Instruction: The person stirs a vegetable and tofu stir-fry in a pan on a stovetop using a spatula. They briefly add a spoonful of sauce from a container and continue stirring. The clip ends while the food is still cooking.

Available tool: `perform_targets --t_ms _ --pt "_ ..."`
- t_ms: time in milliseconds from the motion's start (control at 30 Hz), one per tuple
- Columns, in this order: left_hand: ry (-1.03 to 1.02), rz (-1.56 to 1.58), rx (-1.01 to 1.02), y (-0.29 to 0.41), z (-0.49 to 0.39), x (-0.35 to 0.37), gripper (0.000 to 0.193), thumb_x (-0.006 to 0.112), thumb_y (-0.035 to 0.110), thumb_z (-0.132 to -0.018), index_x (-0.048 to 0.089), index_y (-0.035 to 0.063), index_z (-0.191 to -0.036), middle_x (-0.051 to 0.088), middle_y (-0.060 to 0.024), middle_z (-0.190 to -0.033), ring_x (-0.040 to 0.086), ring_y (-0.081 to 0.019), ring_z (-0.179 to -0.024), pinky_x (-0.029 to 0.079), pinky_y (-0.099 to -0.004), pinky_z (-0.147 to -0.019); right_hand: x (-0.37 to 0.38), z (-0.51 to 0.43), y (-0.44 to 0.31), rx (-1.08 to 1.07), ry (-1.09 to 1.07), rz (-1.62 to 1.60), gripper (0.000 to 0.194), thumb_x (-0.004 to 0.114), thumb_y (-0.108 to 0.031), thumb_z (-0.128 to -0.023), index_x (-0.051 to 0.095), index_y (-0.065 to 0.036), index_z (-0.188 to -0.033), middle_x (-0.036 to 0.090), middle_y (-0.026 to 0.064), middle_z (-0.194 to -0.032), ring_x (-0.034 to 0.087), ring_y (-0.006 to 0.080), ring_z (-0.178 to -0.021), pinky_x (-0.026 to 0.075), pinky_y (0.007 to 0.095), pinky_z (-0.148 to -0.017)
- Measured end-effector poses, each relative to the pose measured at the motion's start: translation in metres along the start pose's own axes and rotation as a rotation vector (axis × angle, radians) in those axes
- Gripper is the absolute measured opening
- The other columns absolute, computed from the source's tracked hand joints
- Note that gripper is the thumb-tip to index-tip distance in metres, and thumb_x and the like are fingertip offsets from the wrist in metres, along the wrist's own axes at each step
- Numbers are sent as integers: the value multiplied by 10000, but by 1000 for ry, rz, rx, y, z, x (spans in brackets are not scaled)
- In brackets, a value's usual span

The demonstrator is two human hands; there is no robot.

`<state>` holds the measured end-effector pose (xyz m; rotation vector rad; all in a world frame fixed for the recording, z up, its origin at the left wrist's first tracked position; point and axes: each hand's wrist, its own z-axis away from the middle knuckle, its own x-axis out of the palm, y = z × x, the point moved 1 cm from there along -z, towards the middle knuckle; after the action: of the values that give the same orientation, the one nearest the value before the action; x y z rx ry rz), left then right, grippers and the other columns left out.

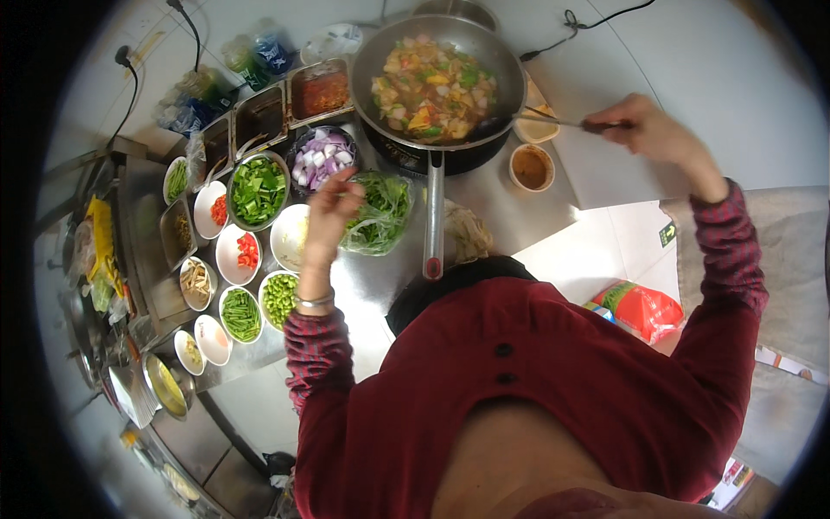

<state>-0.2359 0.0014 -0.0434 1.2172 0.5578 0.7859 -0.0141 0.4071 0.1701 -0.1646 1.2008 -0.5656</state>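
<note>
My right hand grips the dark handle of a long metal utensil, whose far end reaches into the frying pan at its right side. Chopped vegetables in a brown sauce fill the pan, which stands on a black cooker. The pan's metal handle points toward my body. My left hand hovers with bent fingers near a plastic bag of green leaves and a bowl of chopped onion; nothing shows in it. A paper cup of brown sauce stands right of the pan.
Bowls of green peppers, red peppers, green beans and green peas or soybeans crowd the left counter. Metal trays with red sauce and dark sauce sit behind. A black cable lies at the back right.
</note>
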Motion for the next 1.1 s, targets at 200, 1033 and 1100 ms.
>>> perform_targets --t_ms 200,1033,1100 --pt "-314 54 -78 -15 46 86 775 741 209 -904 306 57 -1527 616 -126 -1199 654 -181 -978 540 -292 -818 110 -55 -14 -137 358 -41 335 632 -90 -920 665 -86 -1253 684 150 -807 605 201 -667 495 334 -651" --pt "-380 728 -327 -30 37 128 154 574 84 -977 440 132 -1038 461 6 -658 427 -82 -463 347 -236 -399 26 -204 -135 -987 570 950 59 685 -64 -762 672 -55 -819 636 75 -689 649 241 -618 494 347 -544" --pt "-368 725 -312 -32 36 128 155 569 72 -970 447 130 -1047 465 5 -657 431 -82 -462 350 -237 -399 13 -215 -127 -986 625 921 71 685 -52 -777 699 -37 -844 654 76 -701 650 226 -621 492 334 -550"
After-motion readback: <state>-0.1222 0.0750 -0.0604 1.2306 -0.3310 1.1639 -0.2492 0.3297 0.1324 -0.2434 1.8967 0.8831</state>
